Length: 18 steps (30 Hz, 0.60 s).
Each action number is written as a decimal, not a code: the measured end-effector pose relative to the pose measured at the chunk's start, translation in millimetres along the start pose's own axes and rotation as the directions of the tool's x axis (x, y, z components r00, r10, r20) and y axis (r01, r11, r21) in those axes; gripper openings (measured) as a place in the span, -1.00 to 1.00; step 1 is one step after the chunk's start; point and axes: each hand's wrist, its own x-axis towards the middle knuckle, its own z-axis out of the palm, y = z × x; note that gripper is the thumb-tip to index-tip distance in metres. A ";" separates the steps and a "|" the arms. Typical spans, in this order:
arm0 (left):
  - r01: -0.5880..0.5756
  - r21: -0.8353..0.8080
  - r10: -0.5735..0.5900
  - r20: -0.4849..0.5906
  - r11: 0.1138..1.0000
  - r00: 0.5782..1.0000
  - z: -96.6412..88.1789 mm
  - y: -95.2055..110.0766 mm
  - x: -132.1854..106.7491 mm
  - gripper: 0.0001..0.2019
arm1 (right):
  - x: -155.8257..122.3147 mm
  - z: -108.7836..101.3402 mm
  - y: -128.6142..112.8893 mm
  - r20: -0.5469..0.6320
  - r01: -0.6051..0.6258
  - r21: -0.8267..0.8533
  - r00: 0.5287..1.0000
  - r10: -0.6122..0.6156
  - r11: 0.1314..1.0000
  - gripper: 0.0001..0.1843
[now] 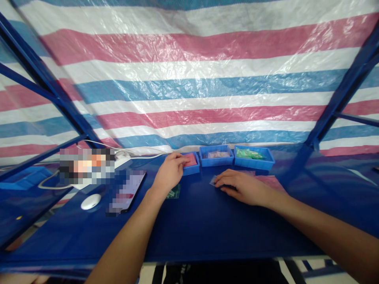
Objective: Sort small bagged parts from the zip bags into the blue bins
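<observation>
My left hand (170,171) reaches over the near side of a small blue bin (192,170), its fingers bent onto a pink packet (190,159) inside. The fingertips are partly hidden there. Under that wrist a dark green packet (174,192) lies on the table. My right hand (237,185) rests low over the tabletop, its fingers curled together on a small clear plastic bag (212,180) that pokes out at the fingertips. Behind this hand and beneath its wrist lie flat pink plastic bags (274,182).
A blue bin (216,161) with clear packets and another (257,163) with green packets stand along the back of the blue table (207,232). At left are a phone (134,191), a white round object (90,201) and cables. A striped tarp (201,86) hangs behind, between blue metal posts.
</observation>
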 end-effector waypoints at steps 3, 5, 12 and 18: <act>-0.005 0.023 0.004 0.017 1.000 1.000 -1.0 3.9 -1.3 -0.56 | 1.7 -2.1 -2.1 0.006 -0.001 -0.050 1.000 0.001 0.999 -0.70; -0.012 0.053 0.011 0.012 0.999 1.000 -2.2 11.5 -3.1 -0.61 | 3.0 -3.1 -2.7 -0.003 0.000 -0.083 1.000 0.000 0.997 -0.71; -0.155 0.013 0.155 -0.088 0.988 0.984 -4.2 51.5 -7.7 -0.67 | 2.7 -4.5 -3.1 -0.043 0.020 -0.089 0.999 -0.024 0.996 -0.69; -0.336 -0.169 0.344 0.023 0.927 0.939 6.5 73.1 -11.2 -0.69 | 3.4 -3.4 -2.0 -0.031 0.058 -0.096 0.998 -0.062 0.994 -0.68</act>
